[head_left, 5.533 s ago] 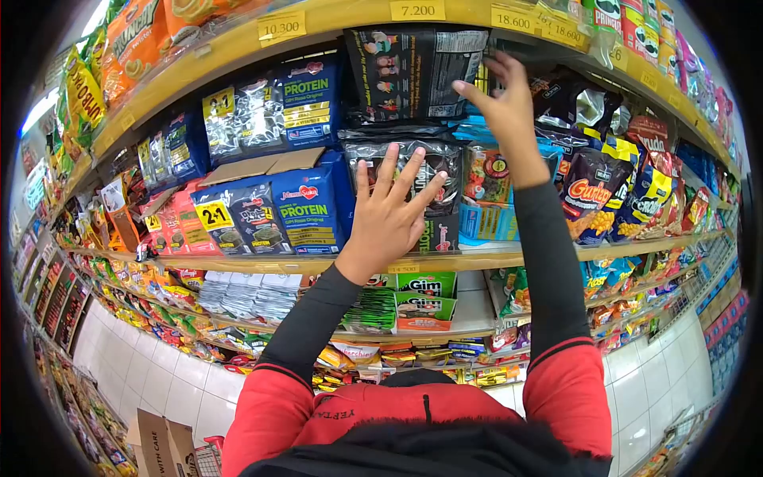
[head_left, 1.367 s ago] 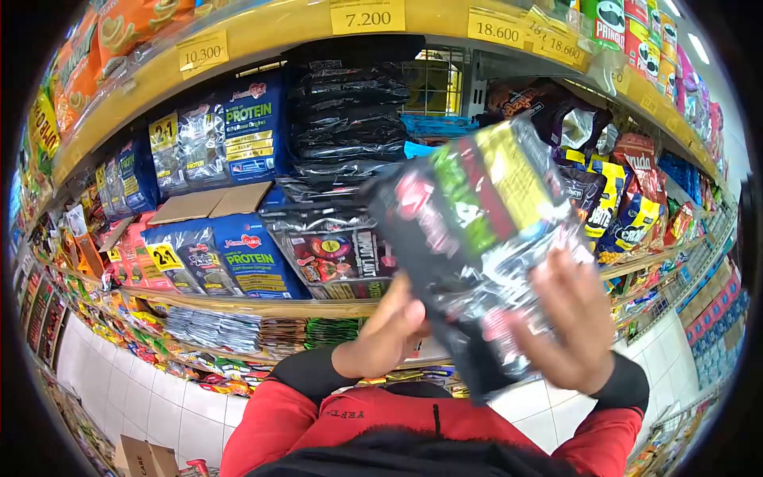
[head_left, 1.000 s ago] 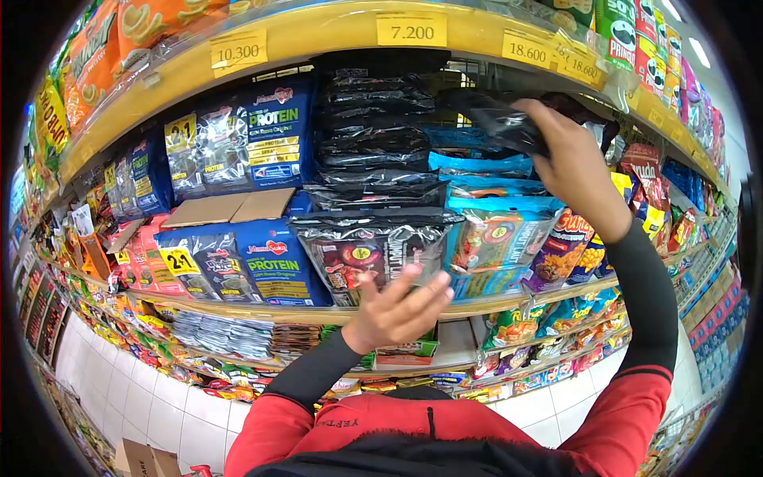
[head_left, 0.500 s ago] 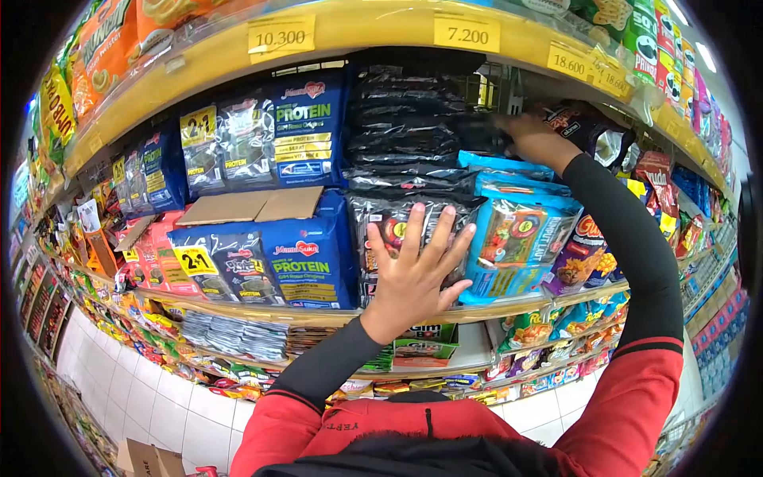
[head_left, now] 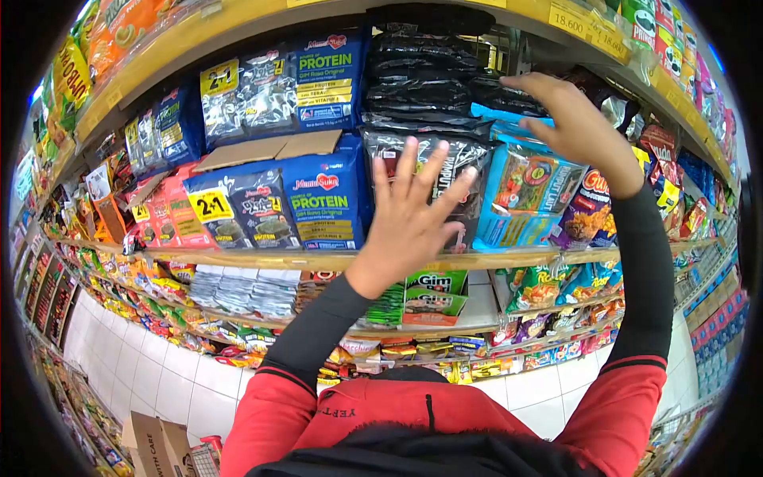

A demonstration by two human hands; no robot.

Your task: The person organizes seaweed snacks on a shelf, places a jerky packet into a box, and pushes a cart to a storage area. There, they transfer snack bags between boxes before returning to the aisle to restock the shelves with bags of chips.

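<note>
Spread fingers of my left hand [head_left: 417, 219] rest against the front of a black snack pack [head_left: 469, 155] on the shelf. My right hand [head_left: 584, 131] is above the blue packs [head_left: 528, 195], its fingers apart and pointing left, with nothing seen in it. Just beyond its fingertips lies a dark pack [head_left: 505, 95] on top of the row. Behind my left hand rises a tall stack of black packs [head_left: 421, 83]. Blue protein packs [head_left: 324, 199] stand directly left of the black ones.
A yellow shelf edge with price tags [head_left: 584, 30] runs overhead. Purple snack bags [head_left: 590, 211] stand to the right. Green boxes [head_left: 435, 296] sit on the shelf below. An open cardboard box [head_left: 155, 445] is on the floor at lower left.
My right hand has come out from the back of the shelf, and its fingers now show apart above the blue packs. The shelf sits higher in view. My left hand stays on the black pack.
</note>
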